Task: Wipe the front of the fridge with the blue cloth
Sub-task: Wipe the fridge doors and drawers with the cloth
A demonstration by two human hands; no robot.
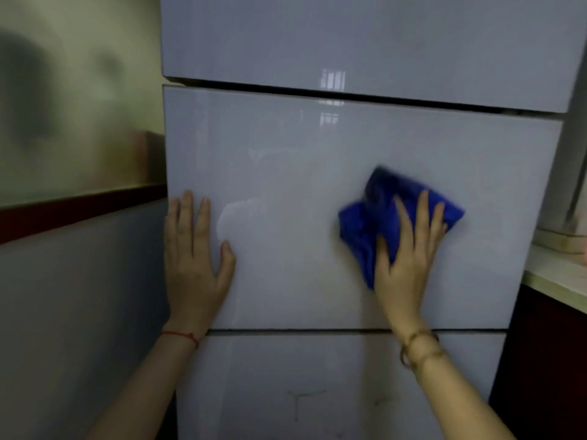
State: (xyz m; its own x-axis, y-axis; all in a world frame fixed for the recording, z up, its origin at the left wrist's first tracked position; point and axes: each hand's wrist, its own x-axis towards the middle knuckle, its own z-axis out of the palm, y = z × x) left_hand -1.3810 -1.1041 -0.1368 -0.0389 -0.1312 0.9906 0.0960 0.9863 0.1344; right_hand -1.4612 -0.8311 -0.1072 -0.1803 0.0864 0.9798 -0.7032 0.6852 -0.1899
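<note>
A: The middle door (pixel 317 160) of the fridge (pixel 365 42) is being worked on, centre of the frame, with the blue cloth (pixel 371 217) pressed flat against its glossy panel, right of centre

B: And the cloth's place under the hand?

A: It is pinned beneath the right hand (pixel 408 249), whose fingers (pixel 422 214) are spread wide and laid flat over it; cloth can be seen poking out above the fingertips, off to the left past the thumb, and a little to the right. Its edges are smeared with blur, so a stroke in progress can be assumed

B: The other hand?

A: The left hand (pixel 193 255) is laid open and flat on the bare panel at the door's left edge, fingers together and pointing up, thumb out; nothing is held by it, and it is judged to be a brace. It sits well apart from the cloth

B: How much is done?

A: That cannot be read with any certainty, as no clear wet track or clean-versus-dirty line is shown on the gloss. The task is judged to be midway. The lower door (pixel 317 392), bottom of the frame, shows faint marks, so it appears not yet wiped; the upper door (pixel 381 36) at the top gives nothing away either way
</note>
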